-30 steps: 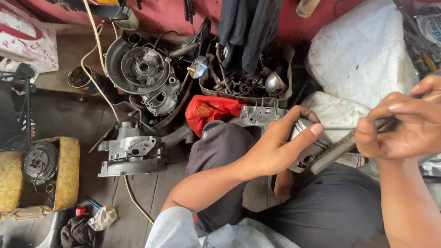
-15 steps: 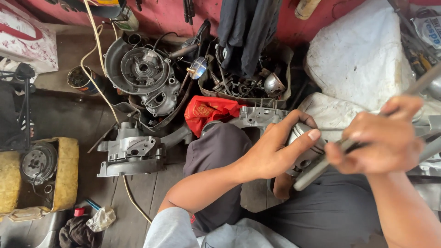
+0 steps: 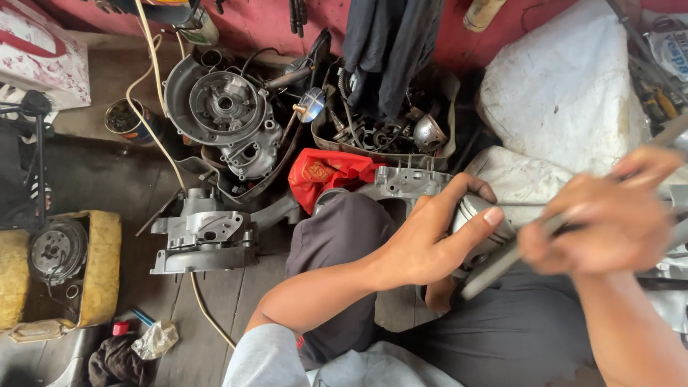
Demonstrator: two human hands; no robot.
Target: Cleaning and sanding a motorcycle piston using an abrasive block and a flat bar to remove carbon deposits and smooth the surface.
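Presently we observe a seated person working over the lap, seen from a head camera looking down. Our left hand (image 3: 430, 240) wraps around a grey metal piston (image 3: 481, 223), thumb along its lower edge and fingers (image 3: 469, 188) curled over its top, so the fingers are closed on it. The piston sits just above the dark trousers (image 3: 344, 236), beside the left knee. Our right hand (image 3: 609, 218) is blurred; its fingers are closed on a long flat metal file (image 3: 494, 264), whose near end lies against the underside of the piston. The far end of the file runs up toward the right edge of the frame.

Behind the piston we note a grey engine casing (image 3: 405, 180), partly hidden by the left hand, and a red cloth (image 3: 326, 172) touching its left side. On the floor (image 3: 93, 172) to the left lies a second engine casing (image 3: 204, 236), and above it a round engine cover (image 3: 222, 104) leaning among other parts. A tray of small metal parts (image 3: 380, 136) stands near the red wall (image 3: 287, 29), with dark cloth (image 3: 387, 43) hanging over it. A white sack (image 3: 566, 93) occupies the upper right. At far left a yellow container (image 3: 100, 265) holds a round metal part (image 3: 54, 251). A pale cable (image 3: 154, 93) crosses the floor.
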